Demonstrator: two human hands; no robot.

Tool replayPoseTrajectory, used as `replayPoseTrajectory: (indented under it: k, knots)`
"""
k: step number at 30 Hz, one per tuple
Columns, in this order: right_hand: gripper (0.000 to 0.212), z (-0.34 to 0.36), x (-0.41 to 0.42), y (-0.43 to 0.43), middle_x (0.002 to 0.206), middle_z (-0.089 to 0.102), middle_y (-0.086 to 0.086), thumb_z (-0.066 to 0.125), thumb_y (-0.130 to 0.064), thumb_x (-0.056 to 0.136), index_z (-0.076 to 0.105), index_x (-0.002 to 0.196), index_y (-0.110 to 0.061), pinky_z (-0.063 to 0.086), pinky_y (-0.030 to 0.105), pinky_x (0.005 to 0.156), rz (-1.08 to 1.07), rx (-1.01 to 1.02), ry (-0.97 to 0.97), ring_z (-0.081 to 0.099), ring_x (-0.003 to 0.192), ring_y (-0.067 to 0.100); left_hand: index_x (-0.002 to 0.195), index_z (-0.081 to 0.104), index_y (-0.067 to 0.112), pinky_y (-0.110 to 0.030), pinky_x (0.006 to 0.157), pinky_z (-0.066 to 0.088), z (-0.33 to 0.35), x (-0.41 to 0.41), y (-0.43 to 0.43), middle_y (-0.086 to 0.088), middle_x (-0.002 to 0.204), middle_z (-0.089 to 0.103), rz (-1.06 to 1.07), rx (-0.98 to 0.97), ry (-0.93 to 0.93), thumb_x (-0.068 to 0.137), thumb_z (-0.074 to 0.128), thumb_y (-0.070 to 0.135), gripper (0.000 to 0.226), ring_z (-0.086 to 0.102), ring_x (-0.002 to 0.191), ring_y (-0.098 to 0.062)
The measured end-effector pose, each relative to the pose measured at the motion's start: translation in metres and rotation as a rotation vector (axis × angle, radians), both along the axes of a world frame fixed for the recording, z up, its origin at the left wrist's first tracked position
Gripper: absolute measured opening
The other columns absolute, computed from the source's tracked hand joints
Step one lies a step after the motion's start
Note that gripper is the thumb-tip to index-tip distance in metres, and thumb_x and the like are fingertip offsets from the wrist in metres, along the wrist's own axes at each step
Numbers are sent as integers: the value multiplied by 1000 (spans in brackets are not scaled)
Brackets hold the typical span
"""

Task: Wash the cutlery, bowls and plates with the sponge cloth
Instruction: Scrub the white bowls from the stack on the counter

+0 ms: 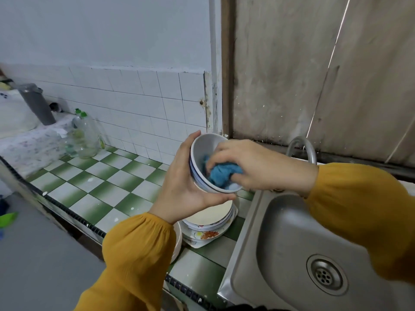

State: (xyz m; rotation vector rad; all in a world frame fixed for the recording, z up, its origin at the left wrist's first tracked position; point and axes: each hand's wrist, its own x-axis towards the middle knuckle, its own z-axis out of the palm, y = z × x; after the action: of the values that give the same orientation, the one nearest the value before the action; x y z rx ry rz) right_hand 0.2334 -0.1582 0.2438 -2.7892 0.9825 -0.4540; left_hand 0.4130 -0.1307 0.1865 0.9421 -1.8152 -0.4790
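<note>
Cupping the white bowl in my left hand, fingers wrapped round its outside, I held it tipped on its side above the green-and-white tiled counter, just left of the steel sink. My right hand gripped the blue sponge cloth, bunched inside the bowl. A stack of plates sat on the counter directly below, beside the sink's left edge.

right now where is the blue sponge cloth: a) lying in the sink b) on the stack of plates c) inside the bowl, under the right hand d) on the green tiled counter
c: the right hand grips the blue sponge cloth bunched inside the bowl, which the left hand holds tilted.
</note>
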Motion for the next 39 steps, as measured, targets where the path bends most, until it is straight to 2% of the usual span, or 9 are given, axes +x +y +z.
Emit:
replayPoseTrajectory:
  k: [4,9,14,18,22,26,31,37,39]
  knots:
    - [41,-10,6,-7,109,58,15,69,-2,77,65,116,-15,54,51,74,-10,-320,-45,58,97,34,136,31,25,-13,96,43,-4,-11,2,19,128,51,-18,31,90,51,89,32,104,53,121,-1]
    - [37,-4,4,-7,102,67,-7,74,-16,81,66,117,-22,46,16,81,22,186,-147,59,92,4,144,26,21,-24,99,49,-10,-9,2,-1,134,50,5,38,42,50,91,41,116,54,124,-13]
    - [37,-11,17,-7,97,68,-12,79,-15,78,69,113,-21,47,18,82,-184,124,-477,61,89,0,143,27,19,-16,99,43,-11,-14,2,3,135,49,-8,37,63,49,95,32,116,51,126,-6]
    - [34,-1,14,-1,96,68,-8,74,-7,78,69,110,-20,47,18,78,23,346,-202,61,85,4,145,25,25,-25,100,48,-11,-2,0,-2,135,51,1,46,6,48,90,45,119,55,123,-13]
    - [43,3,9,-8,113,58,5,64,2,74,69,109,-23,49,40,80,129,-111,202,52,103,21,144,31,18,-19,94,49,-10,5,2,12,129,54,-8,102,61,48,89,42,115,56,119,-6]
    - [41,-6,17,-13,107,59,15,71,4,69,71,104,-19,50,38,57,142,-480,130,55,95,33,141,36,18,-22,96,49,-6,11,3,15,128,56,-45,124,60,47,90,37,110,57,120,-9]
    - [45,4,16,-8,109,61,-6,70,-10,79,63,120,-26,44,25,84,93,207,172,53,95,9,144,29,25,-20,97,47,-7,14,7,7,132,51,35,53,-46,46,88,51,117,54,121,-6]
    - [34,-20,30,-3,101,70,6,76,-1,78,67,108,-12,55,30,90,-137,774,-704,67,94,13,145,23,24,-20,101,46,-13,2,8,5,137,47,26,75,-50,49,87,51,118,51,126,-7]
    - [33,-23,28,2,100,71,8,74,3,78,67,108,-9,55,32,90,-84,756,-653,67,93,13,146,23,24,-22,101,47,-14,5,6,4,137,48,28,66,-80,49,87,52,119,52,124,-8]
